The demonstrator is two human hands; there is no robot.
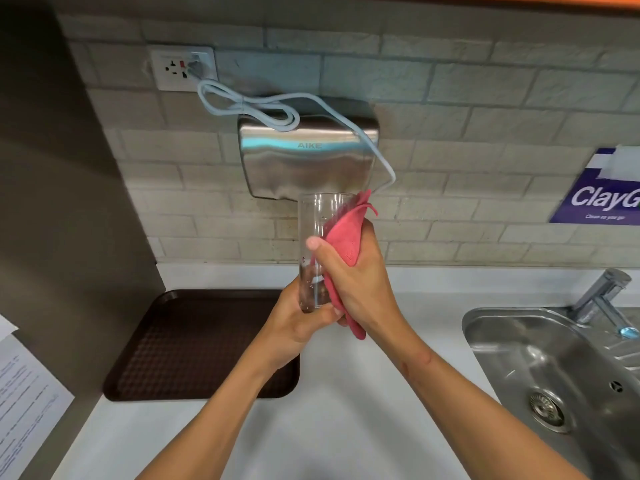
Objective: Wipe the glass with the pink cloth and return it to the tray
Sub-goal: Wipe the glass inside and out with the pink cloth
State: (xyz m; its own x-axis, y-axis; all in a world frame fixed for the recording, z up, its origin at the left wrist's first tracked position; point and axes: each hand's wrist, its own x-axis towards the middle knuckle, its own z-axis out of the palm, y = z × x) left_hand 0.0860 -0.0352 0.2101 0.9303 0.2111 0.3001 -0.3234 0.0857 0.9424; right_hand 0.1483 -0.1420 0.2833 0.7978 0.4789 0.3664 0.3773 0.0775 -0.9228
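A tall clear glass (317,220) stands upright in the air above the white counter, mouth up. My left hand (298,320) grips its base from the left. My right hand (353,275) presses the pink cloth (346,233) against the glass's right side, thumb on the front of the glass. The cloth's ends stick out above and below my right hand. The dark brown tray (194,344) lies on the counter to the lower left with nothing on it.
A steel hand dryer (308,157) with a white cable hangs on the brick wall right behind the glass. A steel sink (554,368) with a tap (602,296) is at right. Papers (24,393) lie at the left edge.
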